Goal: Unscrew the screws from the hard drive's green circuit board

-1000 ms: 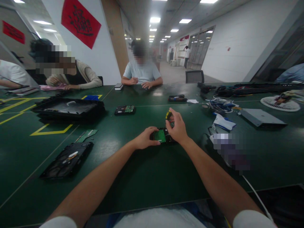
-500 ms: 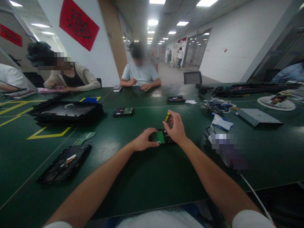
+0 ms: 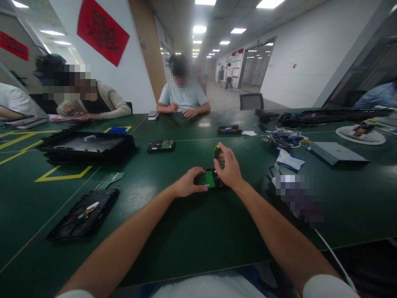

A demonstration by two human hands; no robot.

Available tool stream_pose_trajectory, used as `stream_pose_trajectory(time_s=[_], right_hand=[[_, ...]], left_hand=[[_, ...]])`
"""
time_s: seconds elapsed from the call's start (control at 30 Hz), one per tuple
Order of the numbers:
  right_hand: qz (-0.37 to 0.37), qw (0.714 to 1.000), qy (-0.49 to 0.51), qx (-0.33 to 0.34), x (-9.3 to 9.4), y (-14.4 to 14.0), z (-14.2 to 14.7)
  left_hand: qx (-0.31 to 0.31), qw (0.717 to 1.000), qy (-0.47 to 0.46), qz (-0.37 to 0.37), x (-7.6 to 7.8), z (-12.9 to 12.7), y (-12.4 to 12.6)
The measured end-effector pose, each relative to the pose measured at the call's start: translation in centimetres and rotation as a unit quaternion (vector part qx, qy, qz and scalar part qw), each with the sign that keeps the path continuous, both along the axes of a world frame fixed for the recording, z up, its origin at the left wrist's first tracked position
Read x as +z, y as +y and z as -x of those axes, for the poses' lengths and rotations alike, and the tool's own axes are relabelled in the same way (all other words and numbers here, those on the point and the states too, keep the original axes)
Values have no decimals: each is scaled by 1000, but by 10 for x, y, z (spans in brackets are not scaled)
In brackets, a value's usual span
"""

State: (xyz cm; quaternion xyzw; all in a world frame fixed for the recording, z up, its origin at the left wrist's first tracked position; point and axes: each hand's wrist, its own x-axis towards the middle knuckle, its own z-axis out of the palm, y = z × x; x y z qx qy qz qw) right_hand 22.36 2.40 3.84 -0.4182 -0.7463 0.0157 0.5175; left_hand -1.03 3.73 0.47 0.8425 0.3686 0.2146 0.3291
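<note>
Right hand (image 3: 230, 169) is closed around a yellow-and-black screwdriver (image 3: 217, 150) stood on the hard drive (image 3: 208, 179), which is pinned to the bench (image 3: 192, 231) mid-table by the left hand (image 3: 187, 183); the driver should be kept upright and pressed firmly.

i see a dark green table (image 3: 192, 231) marked with yellow lines (image 3: 63, 178). under my hands sits a black drive (image 3: 208, 180) with a bright green board on top. my right hand (image 3: 230, 169) grips a screwdriver (image 3: 217, 150) with a yellow and black handle. a black tray (image 3: 87, 145) stands to the left, a black frame (image 3: 83, 214) lies nearer. a red banner (image 3: 102, 31) with dark characters hangs on the white wall. a grey box (image 3: 338, 153) lies on the right.
</note>
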Motion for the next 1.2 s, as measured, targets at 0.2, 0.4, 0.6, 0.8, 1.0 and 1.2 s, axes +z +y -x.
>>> stream_pose_trajectory(time_s=[0.2, 0.4, 0.6, 0.8, 1.0, 1.2], right_hand=[[2, 1000, -6, -7, 2, -1, 0], [-2, 1000, 0, -11, 2, -2, 1], [-9, 1000, 11, -3, 0, 0, 0], [-13, 999, 13, -30, -2, 3, -1], [-7, 1000, 11, -9, -1, 2, -1], [-12, 1000, 4, -23, 0, 1, -1]], left_hand=[[-1, 1000, -2, 3, 3, 0, -1], [3, 1000, 3, 8, 3, 0, -1], [1, 1000, -1, 14, 4, 0, -2], [0, 1000, 2, -7, 2, 0, -1], [1, 1000, 6, 4, 2, 0, -1], [2, 1000, 8, -5, 2, 0, -1]])
